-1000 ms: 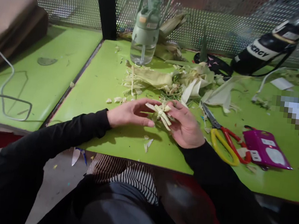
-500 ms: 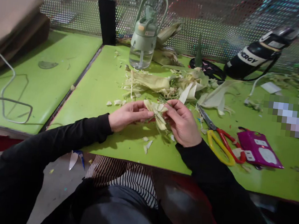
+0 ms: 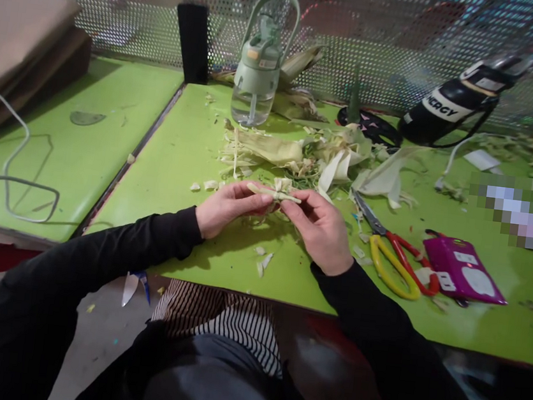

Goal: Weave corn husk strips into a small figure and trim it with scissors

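Note:
Both my hands meet over the middle of the green table (image 3: 180, 151). My left hand (image 3: 230, 207) and my right hand (image 3: 323, 229) pinch a small folded piece of pale corn husk strips (image 3: 277, 191) between their fingertips, holding it level just above the table. Behind it lies a heap of loose corn husks (image 3: 310, 153). A few small husk scraps (image 3: 262, 260) lie on the table below my hands.
Scissors with red and yellow handles (image 3: 392, 253) and a magenta card pouch (image 3: 462, 277) lie right of my right hand. A pale green water bottle (image 3: 259, 64) stands at the back before a perforated metal screen. A black bag (image 3: 455, 106) sits back right; a grey cable (image 3: 13, 177) crosses the left table.
The husk piece has been turned from a splayed, tilted bundle to a flat, level one, and both hands have shifted slightly toward the far side of the table.

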Available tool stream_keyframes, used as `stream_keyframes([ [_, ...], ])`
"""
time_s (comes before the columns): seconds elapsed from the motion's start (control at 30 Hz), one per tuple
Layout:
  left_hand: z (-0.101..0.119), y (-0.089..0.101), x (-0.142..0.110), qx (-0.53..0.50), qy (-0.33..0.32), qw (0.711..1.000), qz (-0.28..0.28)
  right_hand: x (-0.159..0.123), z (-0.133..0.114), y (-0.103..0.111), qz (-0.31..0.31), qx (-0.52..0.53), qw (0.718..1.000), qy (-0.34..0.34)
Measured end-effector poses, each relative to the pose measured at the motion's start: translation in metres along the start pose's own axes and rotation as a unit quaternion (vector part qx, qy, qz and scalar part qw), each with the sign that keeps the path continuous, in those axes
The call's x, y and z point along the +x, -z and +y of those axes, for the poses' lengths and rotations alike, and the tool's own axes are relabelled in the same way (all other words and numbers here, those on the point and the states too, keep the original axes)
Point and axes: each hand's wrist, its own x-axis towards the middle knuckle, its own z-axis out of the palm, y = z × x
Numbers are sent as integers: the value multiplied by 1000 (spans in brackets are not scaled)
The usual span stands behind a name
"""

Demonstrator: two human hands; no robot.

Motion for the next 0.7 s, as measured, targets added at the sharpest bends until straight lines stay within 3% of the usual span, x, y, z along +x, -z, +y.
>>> stream_keyframes([
  [0.17,-1,-3,3,-33,15,999,10,1,2,1,-2,31,999,8],
  [0.37,-1,-14,2,7,-28,999,36,-1,-1,-3,43,-8,999,21],
  [0.5,1,-15,1,26,-34,998,48,4,-2,-1,21,-5,1000,-7],
  [0.57,3,-13,1,41,-29,997,54,6,-7,18,7,-48,998,-28],
  [0.63,6,-11,1,40,-30,997,59,2,-14,50,24,-160,986,-41],
  [0.7,8,-8,1,20,-30,997,63,-12,-20,89,28,-348,934,-78],
])
